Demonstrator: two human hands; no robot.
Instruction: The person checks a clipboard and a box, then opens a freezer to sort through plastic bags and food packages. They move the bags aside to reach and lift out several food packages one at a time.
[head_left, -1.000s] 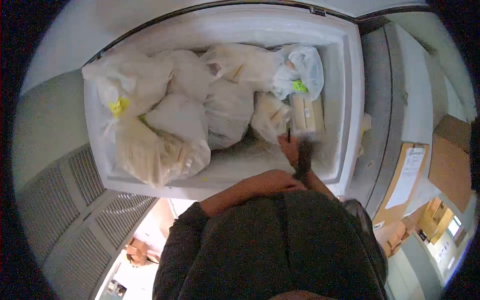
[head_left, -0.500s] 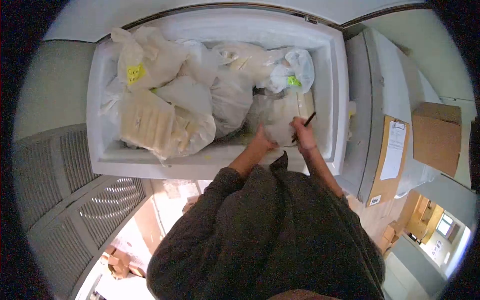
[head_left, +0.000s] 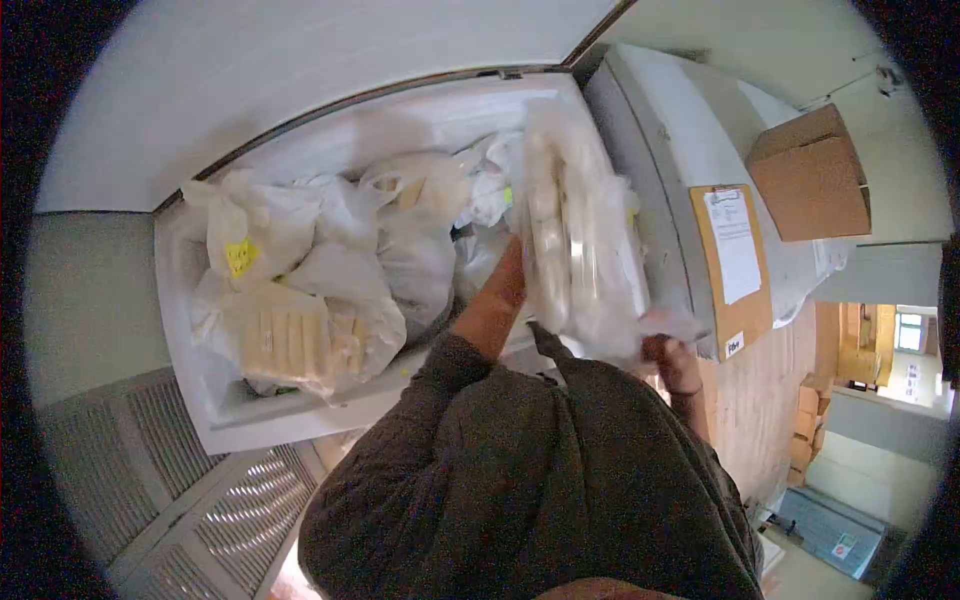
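A large clear plastic bag (head_left: 585, 240) with long pale packages inside is held up over the right end of the open chest freezer (head_left: 230, 437). My left hand (head_left: 516, 265) is against the bag's left side, its fingers hidden behind the bag. At the bag's lower right corner, my right hand (head_left: 675, 362) is closed on the plastic. Inside the freezer lie white bags, one with a yellow label (head_left: 240, 257), and a see-through bag of pale packs (head_left: 285, 343).
Right of the freezer stands a grey-white cabinet (head_left: 650, 130) with a clipboard (head_left: 735, 245) and a cardboard box (head_left: 812, 175) on it. Louvered doors (head_left: 150, 430) are at the lower left. Cardboard boxes (head_left: 805, 425) stand farther off at the right.
The bag of long packages has come up out of the freezer's right part. My right hand has moved right and down, and the view has shifted to the right.
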